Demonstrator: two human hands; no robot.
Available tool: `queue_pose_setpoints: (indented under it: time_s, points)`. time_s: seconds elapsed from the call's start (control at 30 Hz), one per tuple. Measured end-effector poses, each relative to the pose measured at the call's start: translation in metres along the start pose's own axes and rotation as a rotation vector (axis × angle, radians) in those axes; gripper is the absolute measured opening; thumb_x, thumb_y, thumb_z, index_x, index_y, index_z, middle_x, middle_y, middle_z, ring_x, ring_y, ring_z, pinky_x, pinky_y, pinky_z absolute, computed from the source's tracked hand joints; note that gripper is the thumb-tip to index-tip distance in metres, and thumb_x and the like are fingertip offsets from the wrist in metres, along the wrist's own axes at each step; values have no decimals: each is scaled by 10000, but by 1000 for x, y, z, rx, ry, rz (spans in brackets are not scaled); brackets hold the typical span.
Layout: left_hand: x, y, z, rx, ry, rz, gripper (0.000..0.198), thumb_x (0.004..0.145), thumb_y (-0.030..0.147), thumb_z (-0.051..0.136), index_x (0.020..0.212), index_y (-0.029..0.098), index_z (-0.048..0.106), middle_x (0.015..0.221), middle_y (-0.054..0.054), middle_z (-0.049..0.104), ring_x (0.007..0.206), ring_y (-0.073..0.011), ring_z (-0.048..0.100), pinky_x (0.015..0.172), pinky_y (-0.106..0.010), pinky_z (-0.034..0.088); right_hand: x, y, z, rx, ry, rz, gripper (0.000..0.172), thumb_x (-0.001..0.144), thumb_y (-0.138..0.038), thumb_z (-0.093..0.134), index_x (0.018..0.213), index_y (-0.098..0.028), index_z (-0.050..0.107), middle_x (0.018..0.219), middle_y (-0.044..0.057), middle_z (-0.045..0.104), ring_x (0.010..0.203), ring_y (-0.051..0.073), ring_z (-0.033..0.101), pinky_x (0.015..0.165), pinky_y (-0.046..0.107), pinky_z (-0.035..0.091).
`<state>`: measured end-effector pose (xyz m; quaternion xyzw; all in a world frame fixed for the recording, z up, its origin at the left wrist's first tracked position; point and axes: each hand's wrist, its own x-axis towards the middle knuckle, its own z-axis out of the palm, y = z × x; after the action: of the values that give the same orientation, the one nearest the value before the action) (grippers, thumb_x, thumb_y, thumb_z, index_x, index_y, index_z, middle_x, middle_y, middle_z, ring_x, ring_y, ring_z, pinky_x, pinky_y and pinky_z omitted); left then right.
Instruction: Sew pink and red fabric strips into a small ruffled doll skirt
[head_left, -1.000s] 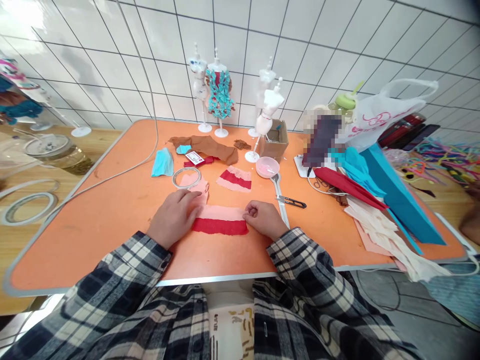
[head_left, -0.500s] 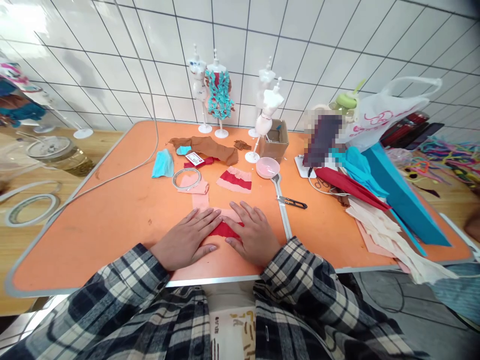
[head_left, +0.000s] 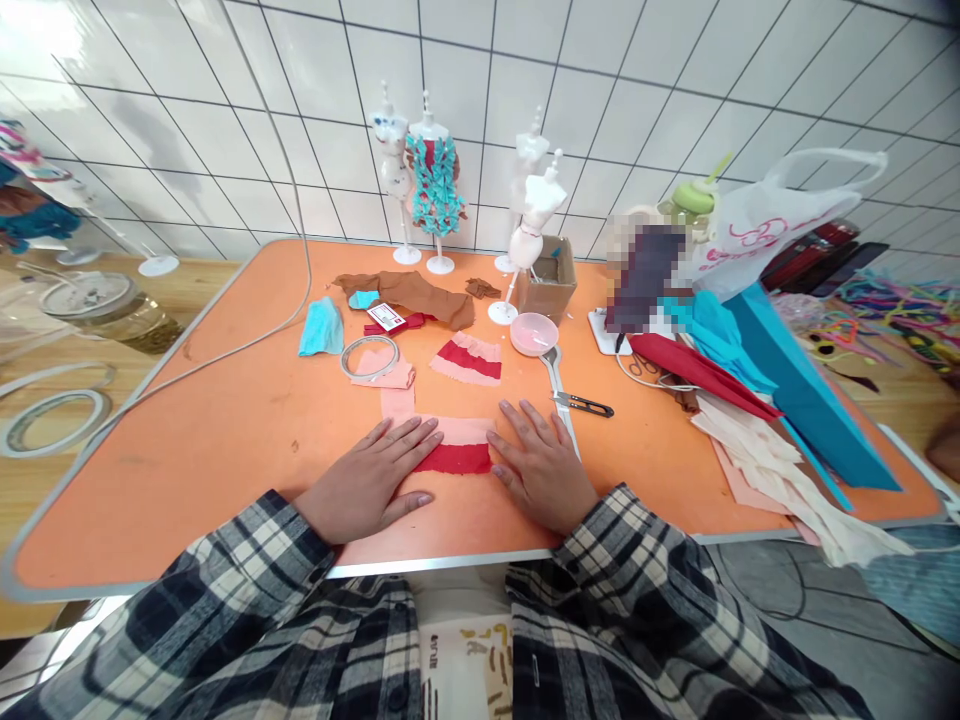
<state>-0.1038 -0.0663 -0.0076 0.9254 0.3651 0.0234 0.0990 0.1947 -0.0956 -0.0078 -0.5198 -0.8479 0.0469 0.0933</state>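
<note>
A pink fabric piece with a red strip (head_left: 459, 457) along its lower part lies flat near the front of the table. My left hand (head_left: 371, 480) rests palm down over its left end, fingers stretched out. At its right edge my right hand (head_left: 544, 465) lies flat with spread fingers, the fingertips touching the cloth's border. Behind it is a smaller pink piece with a red band (head_left: 466, 360). A pink scrap (head_left: 397, 400) lies behind the left fingers, with a roll of tape (head_left: 370, 357) on it. Black thread snips (head_left: 583, 404) lie beyond my right hand on a grey zipper-like strip (head_left: 553, 372).
Small white dress forms (head_left: 536, 205) stand at the back, one in turquoise ruffles (head_left: 435, 185). A pink bowl (head_left: 534, 334) and a cardboard box (head_left: 551, 280) are near them. Brown cloth (head_left: 412, 295) lies left; folded fabrics (head_left: 742, 450) pile right. A cable (head_left: 225, 352) crosses the left side.
My right hand has slid to the right across the fabric, uncovering more of the pink and red piece. My left hand has stayed nearly in place. The view has shifted slightly.
</note>
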Motion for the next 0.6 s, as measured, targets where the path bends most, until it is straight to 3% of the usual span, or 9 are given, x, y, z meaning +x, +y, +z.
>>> queue_pose_setpoints:
  time_s: [0.13, 0.23, 0.3, 0.4, 0.53, 0.6]
  points:
    - [3, 0, -4, -11, 25, -17, 656, 1012, 578, 493, 1555, 211, 506, 1598, -160, 516, 1488, -329, 471, 1279, -606, 167, 3, 2, -2, 61, 22, -17, 457, 1014, -381, 550, 1422, -204, 653, 1697, 151, 346, 1542, 378, 339, 1199, 671, 253]
    - [4, -1, -6, -15, 63, -15, 449, 1035, 336, 437, 1418, 234, 647, 1483, -125, 648, 1365, -290, 604, 1279, -631, 131, 6, 0, -4, 145, 43, -68, 673, 889, -404, 721, 1509, -199, 559, 1685, 158, 371, 1521, 371, 366, 1200, 627, 293]
    - [4, 0, -9, -42, 90, -29, 457, 1007, 232, 395, 1359, 224, 686, 1412, -119, 703, 1307, -276, 650, 1270, -643, 154, 8, -1, -3, 189, 59, -92, 741, 826, -408, 784, 1501, -202, 558, 1658, 157, 419, 1498, 378, 391, 1191, 620, 309]
    - [4, 2, -17, -130, 120, -97, 433, 992, 251, 400, 1285, 233, 719, 1328, -97, 754, 1249, -273, 686, 1257, -650, 201, 13, -4, 1, 262, 132, -44, 598, 816, -373, 795, 1374, -204, 661, 1573, 157, 530, 1422, 363, 474, 1157, 575, 365]
    - [5, 7, -32, -238, 85, -188, 413, 915, 223, 445, 1194, 269, 746, 1213, -31, 802, 1109, -256, 744, 1252, -636, 248, 24, -2, 4, 396, 247, 30, 214, 876, -214, 695, 1073, -235, 778, 1363, 105, 695, 1259, 298, 601, 1070, 499, 448]
    - [6, 8, -40, -243, 82, -226, 402, 905, 235, 458, 1170, 277, 758, 1143, -14, 822, 1011, -241, 765, 1246, -620, 280, 29, 2, 2, 480, 291, 47, 170, 887, -166, 643, 968, -230, 779, 1231, 93, 748, 1170, 268, 647, 1029, 469, 479]
